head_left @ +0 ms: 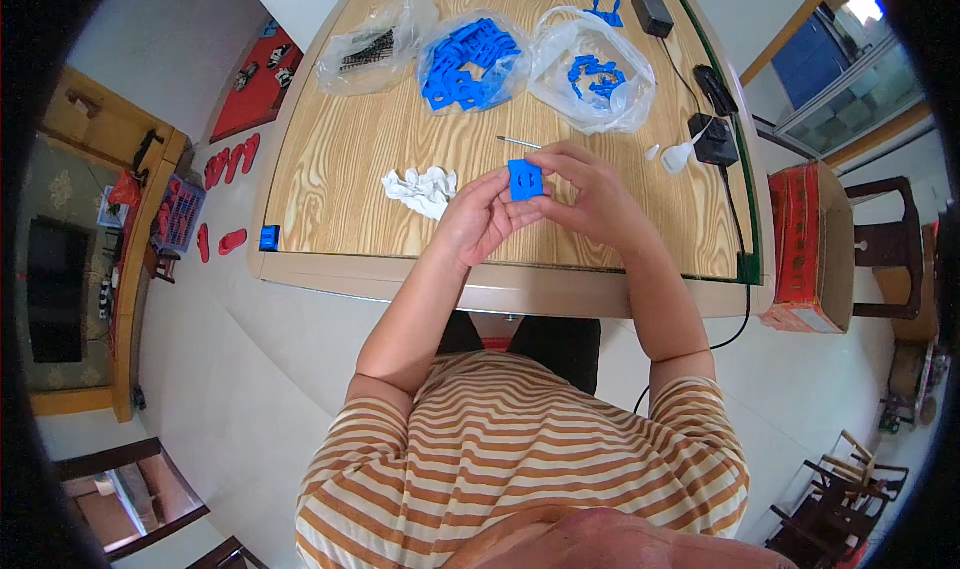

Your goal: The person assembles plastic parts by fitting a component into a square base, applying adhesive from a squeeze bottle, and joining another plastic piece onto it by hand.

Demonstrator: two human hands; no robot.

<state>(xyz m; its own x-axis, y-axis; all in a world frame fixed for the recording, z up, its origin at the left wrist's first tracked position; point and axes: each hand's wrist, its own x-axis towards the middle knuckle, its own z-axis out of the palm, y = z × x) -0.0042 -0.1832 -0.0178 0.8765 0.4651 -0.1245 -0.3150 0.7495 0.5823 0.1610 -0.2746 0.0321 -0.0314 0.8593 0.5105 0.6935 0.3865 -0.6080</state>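
Observation:
Between both hands, a small blue plastic piece with a slot in its face is held up above the near part of the table. My left hand grips its left edge, fingers curled beneath. From the right, my right hand pinches the same piece with thumb and fingers. Just beyond the right hand lies a thin metal rod, partly covered by that hand. Crumpled white tissue rests beside my left hand.
Across the table stand clear bags of black screws, blue plastic pieces and smaller blue parts. At right are black adapters with cables and a white nozzle-shaped thing. A red-and-brown carton stands beside the table.

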